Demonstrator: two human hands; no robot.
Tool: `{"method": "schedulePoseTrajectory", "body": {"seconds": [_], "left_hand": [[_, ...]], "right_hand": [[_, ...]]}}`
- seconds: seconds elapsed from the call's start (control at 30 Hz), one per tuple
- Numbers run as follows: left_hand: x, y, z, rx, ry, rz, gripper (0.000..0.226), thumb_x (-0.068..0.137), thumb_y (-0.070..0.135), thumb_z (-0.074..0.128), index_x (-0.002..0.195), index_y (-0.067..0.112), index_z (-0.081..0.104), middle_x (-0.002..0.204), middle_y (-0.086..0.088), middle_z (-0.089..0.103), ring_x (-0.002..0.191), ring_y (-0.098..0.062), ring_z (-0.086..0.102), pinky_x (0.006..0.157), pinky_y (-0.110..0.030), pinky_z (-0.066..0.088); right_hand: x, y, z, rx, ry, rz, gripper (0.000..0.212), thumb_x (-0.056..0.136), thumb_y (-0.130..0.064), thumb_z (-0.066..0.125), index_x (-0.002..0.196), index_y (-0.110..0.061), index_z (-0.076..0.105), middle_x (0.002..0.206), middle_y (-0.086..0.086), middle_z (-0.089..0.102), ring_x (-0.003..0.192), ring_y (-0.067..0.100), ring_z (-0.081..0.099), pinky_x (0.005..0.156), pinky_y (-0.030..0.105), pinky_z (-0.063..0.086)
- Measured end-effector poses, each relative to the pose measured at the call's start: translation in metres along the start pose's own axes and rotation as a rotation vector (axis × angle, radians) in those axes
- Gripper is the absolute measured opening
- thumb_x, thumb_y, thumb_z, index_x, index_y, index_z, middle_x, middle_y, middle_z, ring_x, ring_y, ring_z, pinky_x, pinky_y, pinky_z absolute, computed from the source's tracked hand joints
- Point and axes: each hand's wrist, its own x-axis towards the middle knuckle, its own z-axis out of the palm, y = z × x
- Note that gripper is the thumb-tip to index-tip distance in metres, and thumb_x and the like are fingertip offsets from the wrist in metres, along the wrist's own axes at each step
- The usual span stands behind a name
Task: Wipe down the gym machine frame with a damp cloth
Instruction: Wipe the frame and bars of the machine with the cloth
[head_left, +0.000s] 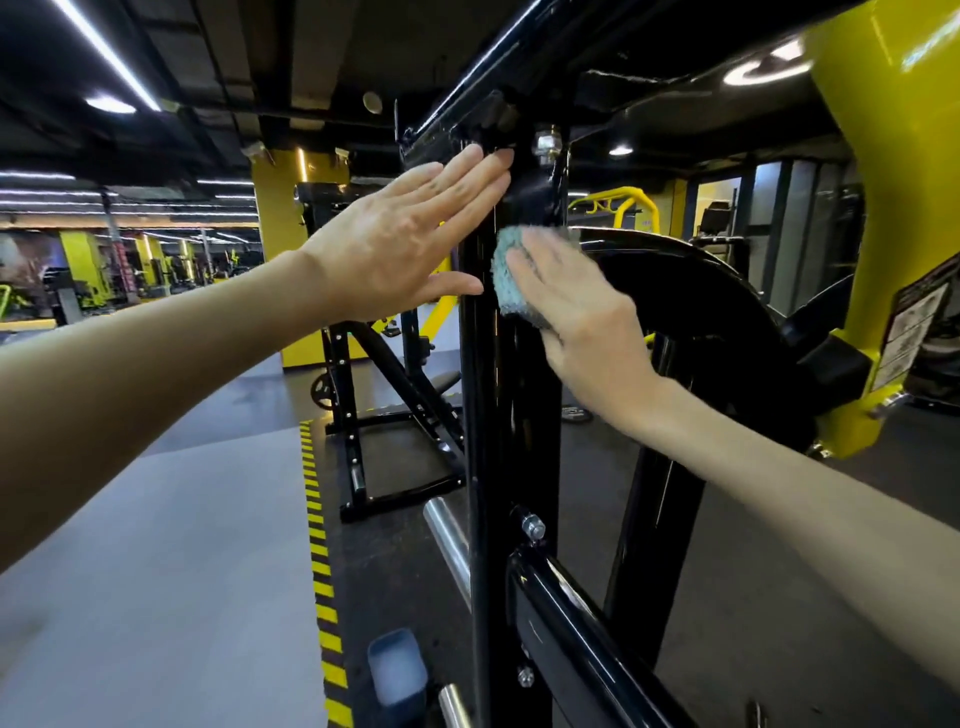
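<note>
A person's left hand (400, 239) is lying flat against the left face of the black upright of the frame (483, 415), fingers straight and close together, the fingertips reaching up to where the upright is meeting a sloping top bar (467, 104). The right hand (576, 312), also spread flat, is pressing a blue-green cloth (506, 275) against the front of the same upright, just below the left hand's fingers; the fingers are blurring slightly and covering most of the cloth, so only its left edge is showing. Both bare forearms are stretching in from the lower corners of the view.

A silver bolt (545, 143) is sitting just above the cloth at the joint. A black weight plate (701, 312) is hanging behind the right hand, beside a yellow arm (893, 208) carrying a warning label (914, 332). Lower on the upright, a glossy black bar (571, 639) is slanting toward the bottom edge, and a chrome peg (449, 540) is jutting out on the left. A blue container (397, 670) is standing near the upright's base on the floor (156, 571), beside a yellow-and-black stripe (322, 571). A black rack (374, 415) is standing farther back.
</note>
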Motion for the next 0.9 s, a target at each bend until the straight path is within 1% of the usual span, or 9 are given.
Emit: {"method": "schedulePoseTrajectory", "body": {"seconds": [0.13, 0.2, 0.27, 0.4, 0.53, 0.63, 0.77, 0.83, 0.9], "left_hand": [[0.000, 0.002, 0.001, -0.006, 0.001, -0.003, 0.080, 0.100, 0.059, 0.022, 0.156, 0.003, 0.007, 0.165, -0.016, 0.004, 0.152, -0.027, 0.000, 0.124, -0.040, 0.007], [0.000, 0.002, 0.001, -0.039, -0.005, -0.008, 0.081, 0.100, 0.059, 0.022, 0.156, 0.003, 0.007, 0.165, -0.016, 0.003, 0.152, -0.027, -0.001, 0.124, -0.041, 0.008], [0.000, 0.001, 0.002, -0.064, -0.014, -0.010, 0.082, 0.099, 0.060, 0.022, 0.157, 0.004, 0.006, 0.165, -0.014, 0.002, 0.152, -0.027, -0.002, 0.124, -0.041, 0.007], [0.000, 0.000, 0.003, -0.061, 0.006, 0.000, 0.082, 0.100, 0.060, 0.023, 0.157, 0.003, 0.008, 0.165, -0.015, 0.003, 0.153, -0.029, 0.001, 0.124, -0.043, 0.011], [0.001, 0.002, 0.003, -0.049, 0.005, -0.009, 0.081, 0.100, 0.058, 0.024, 0.157, 0.002, 0.009, 0.165, -0.016, 0.004, 0.153, -0.028, 0.000, 0.124, -0.042, 0.010], [0.000, 0.004, 0.003, -0.046, -0.009, -0.026, 0.080, 0.100, 0.055, 0.030, 0.156, 0.002, 0.007, 0.165, -0.016, 0.003, 0.152, -0.026, -0.003, 0.124, -0.038, 0.003], [0.000, 0.006, 0.001, -0.042, -0.002, -0.019, 0.081, 0.099, 0.052, 0.034, 0.156, 0.000, 0.008, 0.164, -0.017, 0.004, 0.152, -0.028, -0.001, 0.124, -0.040, 0.004], [0.001, 0.006, 0.001, -0.034, -0.003, -0.023, 0.081, 0.099, 0.051, 0.035, 0.156, 0.000, 0.008, 0.164, -0.017, 0.004, 0.152, -0.027, -0.001, 0.123, -0.038, 0.002], [0.001, 0.006, 0.002, -0.020, 0.006, -0.022, 0.081, 0.099, 0.051, 0.034, 0.155, 0.000, 0.009, 0.164, -0.018, 0.004, 0.151, -0.026, -0.002, 0.123, -0.036, 0.000]], "right_hand": [[-0.061, -0.010, 0.008, -0.013, -0.109, -0.137, 0.048, 0.082, 0.016, 0.055, 0.128, 0.006, 0.059, 0.134, 0.025, 0.056, 0.127, 0.040, 0.053, 0.104, 0.052, 0.045], [-0.064, -0.004, 0.003, -0.015, -0.165, -0.214, 0.050, 0.079, 0.018, 0.058, 0.128, 0.005, 0.060, 0.134, 0.023, 0.057, 0.127, 0.038, 0.054, 0.103, 0.051, 0.046], [-0.043, 0.007, -0.004, -0.033, -0.168, -0.238, 0.049, 0.079, 0.012, 0.052, 0.127, 0.005, 0.060, 0.133, 0.023, 0.058, 0.124, 0.038, 0.056, 0.102, 0.052, 0.047], [0.019, 0.020, -0.012, -0.025, -0.025, -0.050, 0.052, 0.080, 0.004, 0.048, 0.131, 0.003, 0.058, 0.136, 0.020, 0.057, 0.126, 0.036, 0.055, 0.104, 0.047, 0.047], [0.017, 0.007, -0.004, 0.002, 0.011, 0.053, 0.049, 0.086, 0.002, 0.043, 0.134, 0.005, 0.055, 0.139, 0.022, 0.053, 0.131, 0.036, 0.050, 0.109, 0.046, 0.043], [-0.039, -0.010, 0.008, -0.013, -0.044, -0.058, 0.042, 0.091, 0.002, 0.041, 0.129, 0.006, 0.059, 0.135, 0.025, 0.056, 0.128, 0.039, 0.052, 0.106, 0.050, 0.044], [-0.108, -0.020, 0.009, -0.024, -0.154, -0.293, 0.035, 0.098, 0.005, 0.042, 0.119, -0.002, 0.068, 0.126, 0.016, 0.065, 0.119, 0.031, 0.061, 0.104, 0.042, 0.047], [-0.103, -0.012, 0.004, -0.040, -0.198, -0.402, 0.034, 0.096, 0.006, 0.045, 0.118, -0.004, 0.070, 0.124, 0.014, 0.066, 0.117, 0.028, 0.063, 0.103, 0.040, 0.046], [-0.078, 0.000, -0.001, -0.050, -0.193, -0.418, 0.033, 0.092, 0.004, 0.051, 0.119, -0.002, 0.068, 0.125, 0.017, 0.065, 0.117, 0.031, 0.063, 0.102, 0.042, 0.049]]}}
